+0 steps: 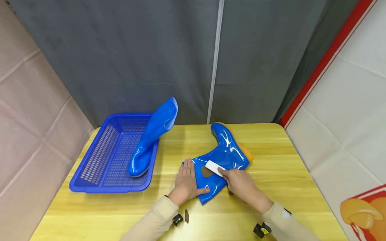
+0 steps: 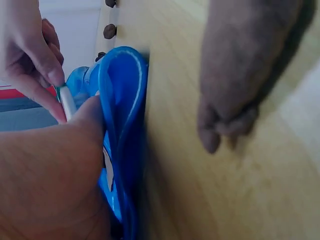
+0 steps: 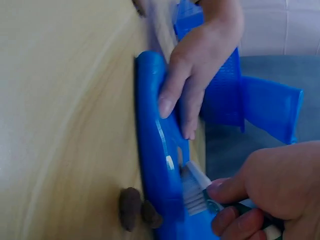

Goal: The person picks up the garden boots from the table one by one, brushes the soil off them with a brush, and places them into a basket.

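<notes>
on my feed the blue rain boot (image 1: pixel 224 155) lies right of lower centre, shaft slanting up-right from its opening. the left hand (image 1: pixel 186 183) presses flat at that opening; the right hand (image 1: pixel 242 185), nearer the heel, grips a brush (image 1: pixel 214 167) beside a brown patch (image 1: pixel 206 171), possibly mud.

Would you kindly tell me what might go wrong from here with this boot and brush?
The boot may slide or turn under the brush, since the left hand rests on it only near the open end. Brown lumps lie beside it and could get smeared. The other boot leans over the rim of the basket, so a knock might tip it.
</notes>
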Available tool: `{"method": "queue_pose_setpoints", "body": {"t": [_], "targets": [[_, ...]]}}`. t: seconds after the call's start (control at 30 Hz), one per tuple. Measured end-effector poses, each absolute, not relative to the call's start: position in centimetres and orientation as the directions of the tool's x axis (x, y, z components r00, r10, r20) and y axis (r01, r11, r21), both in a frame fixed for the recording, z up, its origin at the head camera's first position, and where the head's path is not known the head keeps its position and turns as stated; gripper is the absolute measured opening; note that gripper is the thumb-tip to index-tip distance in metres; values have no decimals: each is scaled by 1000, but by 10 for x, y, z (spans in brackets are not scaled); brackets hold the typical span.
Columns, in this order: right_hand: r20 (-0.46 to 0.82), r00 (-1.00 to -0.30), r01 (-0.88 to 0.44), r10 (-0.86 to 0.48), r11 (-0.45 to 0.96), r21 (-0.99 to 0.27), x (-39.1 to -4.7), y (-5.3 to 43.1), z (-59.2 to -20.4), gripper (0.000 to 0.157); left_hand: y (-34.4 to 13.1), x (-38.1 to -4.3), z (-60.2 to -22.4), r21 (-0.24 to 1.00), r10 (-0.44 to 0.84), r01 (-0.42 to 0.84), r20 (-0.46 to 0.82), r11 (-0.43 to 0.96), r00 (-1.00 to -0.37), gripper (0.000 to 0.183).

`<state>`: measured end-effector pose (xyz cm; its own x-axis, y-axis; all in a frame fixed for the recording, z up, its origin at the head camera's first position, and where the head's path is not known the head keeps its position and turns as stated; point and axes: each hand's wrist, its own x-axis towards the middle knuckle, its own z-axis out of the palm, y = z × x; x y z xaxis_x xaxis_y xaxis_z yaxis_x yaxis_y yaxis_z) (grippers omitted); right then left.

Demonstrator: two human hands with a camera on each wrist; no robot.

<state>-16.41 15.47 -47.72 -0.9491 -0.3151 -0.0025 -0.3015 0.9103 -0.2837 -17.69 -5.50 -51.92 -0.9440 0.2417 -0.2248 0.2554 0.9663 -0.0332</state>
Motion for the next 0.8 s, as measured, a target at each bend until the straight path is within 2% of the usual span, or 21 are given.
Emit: {"method": "queue_pose_setpoints", "body": {"t": [0.37, 0.57, 0.8], "targets": [[-56, -946, -302, -320, 928, -217, -144, 164, -457, 31, -55, -176, -518, -43, 231, 246, -222, 968, -947, 129], [-97, -950, -262, -296, 928, -264, -132, 175, -447, 33, -57, -175, -521, -17, 248, 258, -211, 966, -945, 129], [1, -957, -281, -290, 927, -248, -141, 181, -445, 32, -58, -176, -524, -27, 257, 267, -202, 963, -945, 129]]}}
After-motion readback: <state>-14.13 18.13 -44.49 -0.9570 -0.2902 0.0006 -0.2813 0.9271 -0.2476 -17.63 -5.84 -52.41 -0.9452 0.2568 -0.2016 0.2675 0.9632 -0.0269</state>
